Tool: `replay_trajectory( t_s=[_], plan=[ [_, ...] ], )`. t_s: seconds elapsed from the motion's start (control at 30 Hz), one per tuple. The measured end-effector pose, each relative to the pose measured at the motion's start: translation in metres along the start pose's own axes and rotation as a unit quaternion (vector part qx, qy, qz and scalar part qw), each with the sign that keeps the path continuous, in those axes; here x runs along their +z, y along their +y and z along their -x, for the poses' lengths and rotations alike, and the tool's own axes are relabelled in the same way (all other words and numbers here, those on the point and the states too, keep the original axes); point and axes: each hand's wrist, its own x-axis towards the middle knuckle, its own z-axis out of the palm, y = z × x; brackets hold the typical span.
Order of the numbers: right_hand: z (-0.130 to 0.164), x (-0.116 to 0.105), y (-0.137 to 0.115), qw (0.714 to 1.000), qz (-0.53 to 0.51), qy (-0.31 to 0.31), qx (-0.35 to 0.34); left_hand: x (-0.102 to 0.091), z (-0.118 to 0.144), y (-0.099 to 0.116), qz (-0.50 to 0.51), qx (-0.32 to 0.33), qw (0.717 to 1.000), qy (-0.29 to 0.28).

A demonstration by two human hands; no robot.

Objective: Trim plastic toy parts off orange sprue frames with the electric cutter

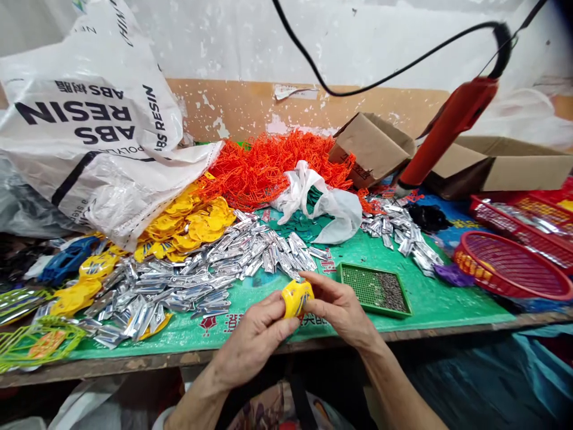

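Between my two hands, above the front edge of the table, is a yellow plastic piece (296,298) with dark blue markings. My left hand (256,334) pinches its left side with thumb and fingers. On the right side, the fingers of my right hand (342,307) are closed around its edge. A heap of shiny metal blades (250,254) lies just beyond my hands. Similar yellow pieces (197,224) are piled at the back left. Close to my right hand sits a green tray (358,286) with small dark screws (389,291) in it.
A red electric screwdriver (452,131) hangs from a black cable at the right. Orange plastic parts (273,170) are heaped at the back, beside a cardboard box (376,146). A white resin sack (102,119) stands left. Red baskets (510,263) fill the right end.
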Motion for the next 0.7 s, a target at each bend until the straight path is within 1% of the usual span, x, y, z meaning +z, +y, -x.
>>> replay_trajectory(
  t_s=[0.07,0.13,0.23,0.33,0.5,0.57,0.7],
  plan=[
    [-0.005,0.005,-0.003,0.999,-0.026,0.011,0.019,-0.006,-0.002,-0.003,0.101,-0.082,0.991,0.001],
    [-0.010,0.010,-0.006,0.999,-0.032,0.022,0.030,-0.008,-0.004,-0.008,0.202,-0.145,0.968,0.014],
    [-0.014,0.013,-0.012,0.998,-0.025,0.039,0.042,-0.008,-0.008,-0.015,0.305,-0.186,0.933,0.041],
    [-0.015,0.014,-0.015,0.997,-0.019,0.046,0.061,-0.005,-0.012,-0.019,0.351,-0.215,0.909,0.062],
    [-0.013,0.009,-0.010,0.994,0.026,0.044,0.097,0.001,-0.015,-0.022,0.401,-0.245,0.880,0.063],
    [-0.011,0.008,-0.007,0.994,0.039,0.033,0.097,0.003,-0.015,-0.023,0.406,-0.258,0.874,0.069],
    [-0.006,0.009,-0.002,0.994,0.056,0.016,0.090,0.003,-0.014,-0.025,0.400,-0.276,0.871,0.073]
  ],
)
